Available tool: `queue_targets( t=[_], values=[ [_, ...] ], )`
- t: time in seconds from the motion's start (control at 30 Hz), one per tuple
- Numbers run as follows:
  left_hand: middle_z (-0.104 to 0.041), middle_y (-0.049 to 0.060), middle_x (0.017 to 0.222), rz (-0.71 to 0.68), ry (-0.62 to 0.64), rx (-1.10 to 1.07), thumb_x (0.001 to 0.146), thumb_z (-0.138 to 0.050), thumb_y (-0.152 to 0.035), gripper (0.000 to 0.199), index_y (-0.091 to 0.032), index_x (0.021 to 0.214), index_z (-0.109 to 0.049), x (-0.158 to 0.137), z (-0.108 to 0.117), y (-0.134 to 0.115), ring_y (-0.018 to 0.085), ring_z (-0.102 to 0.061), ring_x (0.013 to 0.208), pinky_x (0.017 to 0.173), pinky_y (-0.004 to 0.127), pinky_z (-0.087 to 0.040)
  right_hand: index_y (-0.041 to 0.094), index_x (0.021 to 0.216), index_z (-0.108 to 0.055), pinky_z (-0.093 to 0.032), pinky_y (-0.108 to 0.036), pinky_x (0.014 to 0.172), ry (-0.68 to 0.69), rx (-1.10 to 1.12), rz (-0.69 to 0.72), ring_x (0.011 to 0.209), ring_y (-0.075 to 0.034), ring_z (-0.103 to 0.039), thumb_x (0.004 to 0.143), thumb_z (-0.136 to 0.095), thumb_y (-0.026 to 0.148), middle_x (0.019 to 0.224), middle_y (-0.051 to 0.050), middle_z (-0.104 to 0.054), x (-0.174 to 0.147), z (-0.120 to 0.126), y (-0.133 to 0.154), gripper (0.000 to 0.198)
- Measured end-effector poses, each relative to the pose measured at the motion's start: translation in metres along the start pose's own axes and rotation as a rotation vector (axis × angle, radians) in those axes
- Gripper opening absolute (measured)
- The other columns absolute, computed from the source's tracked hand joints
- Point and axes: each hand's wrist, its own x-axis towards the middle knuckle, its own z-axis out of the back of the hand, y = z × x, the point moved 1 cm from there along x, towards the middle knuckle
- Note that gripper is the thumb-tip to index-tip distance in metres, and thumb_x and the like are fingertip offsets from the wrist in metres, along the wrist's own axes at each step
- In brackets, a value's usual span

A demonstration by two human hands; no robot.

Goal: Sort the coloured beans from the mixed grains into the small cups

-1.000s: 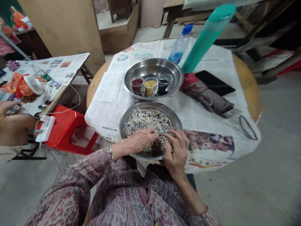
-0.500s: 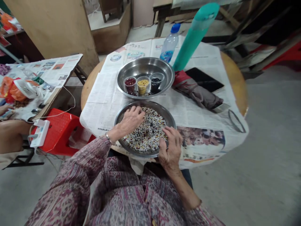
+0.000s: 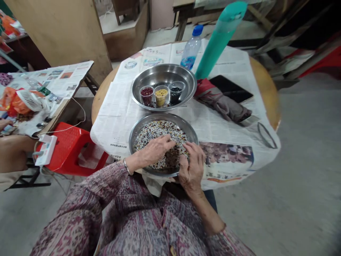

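Observation:
A steel basin point(image 3: 133, 152) close to my body holds a spread of mixed grains point(image 3: 153, 129), mostly white with black, yellow and dark red bits. My left hand point(image 3: 157, 151) lies over the middle of the grains, palm down, fingers loosely extended and touching them. My right hand point(image 3: 193, 163) rests across the basin's right rim, thumb apart from its bent fingers, fingertips at the grains. Beyond stands a larger steel basin point(image 3: 138, 80) with three clear cups: one of red beans point(image 3: 146, 95), one of yellow grains point(image 3: 161, 96), one of black beans point(image 3: 176, 94).
A blue-capped bottle point(image 3: 191, 49), a tall green container point(image 3: 220, 41), a folded umbrella point(image 3: 222, 101) and a dark tablet point(image 3: 231, 89) stand or lie on the newspaper point(image 3: 112, 117). At left are a red stool point(image 3: 66, 149), a power strip point(image 3: 45, 151) and another person's leg point(image 3: 16, 151).
My left hand has swept from the basin's far left toward me and rightward, near my right hand. Grains at the far left now show; a barer patch appears near my fingers.

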Motion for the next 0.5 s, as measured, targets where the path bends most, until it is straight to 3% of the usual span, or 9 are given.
queue_targets(
  t=[0.1, 0.2, 0.3, 0.37, 0.5],
  values=[
    [-0.062, 0.008, 0.11, 0.195, -0.006, 0.097, 0.097, -0.036, -0.006, 0.033, -0.019, 0.118, -0.058, -0.001, 0.018, 0.007, 0.021, -0.059, 0.1, 0.083, 0.033, -0.051, 0.024, 0.134, -0.055, -0.04, -0.058, 0.111, -0.008, -0.003, 0.005, 0.13, -0.028, -0.051, 0.099, -0.044, 0.027, 0.132, -0.012, -0.061, 0.001, -0.001, 0.0, 0.037],
    [-0.06, 0.01, 0.121, 0.288, -0.059, 0.173, 0.102, -0.046, -0.023, 0.024, -0.02, 0.123, -0.057, -0.004, 0.033, 0.011, 0.027, -0.055, 0.113, 0.087, 0.037, -0.051, 0.024, 0.135, -0.054, -0.04, -0.057, 0.111, -0.02, -0.007, 0.018, 0.13, -0.028, -0.051, 0.098, -0.045, 0.026, 0.132, -0.011, -0.061, 0.002, -0.001, 0.001, 0.038],
    [-0.045, 0.014, 0.145, 0.19, -0.051, 0.164, 0.087, -0.071, -0.049, 0.062, -0.023, 0.138, -0.048, 0.005, 0.031, 0.011, 0.036, -0.043, 0.131, 0.101, 0.048, -0.046, 0.024, 0.136, -0.054, -0.041, -0.055, 0.11, -0.027, -0.007, 0.029, 0.13, -0.027, -0.051, 0.098, -0.045, 0.024, 0.133, -0.012, -0.061, 0.002, -0.001, 0.001, 0.039],
    [-0.039, 0.014, 0.15, 0.101, -0.018, 0.128, 0.08, -0.078, -0.049, 0.075, -0.025, 0.142, -0.044, 0.017, 0.022, 0.009, 0.038, -0.039, 0.135, 0.106, 0.053, -0.042, 0.024, 0.136, -0.053, -0.042, -0.055, 0.11, -0.027, -0.006, 0.033, 0.131, -0.027, -0.051, 0.098, -0.045, 0.024, 0.133, -0.012, -0.061, 0.002, -0.001, 0.001, 0.039],
    [-0.053, 0.01, 0.13, -0.064, 0.055, 0.046, 0.094, -0.059, -0.02, 0.029, -0.019, 0.123, -0.057, 0.034, 0.009, 0.003, 0.026, -0.053, 0.12, 0.101, 0.041, -0.046, 0.023, 0.137, -0.053, -0.042, -0.056, 0.11, -0.018, -0.005, 0.029, 0.131, -0.028, -0.051, 0.099, -0.045, 0.024, 0.133, -0.013, -0.061, 0.003, 0.0, 0.001, 0.039]
  ],
)
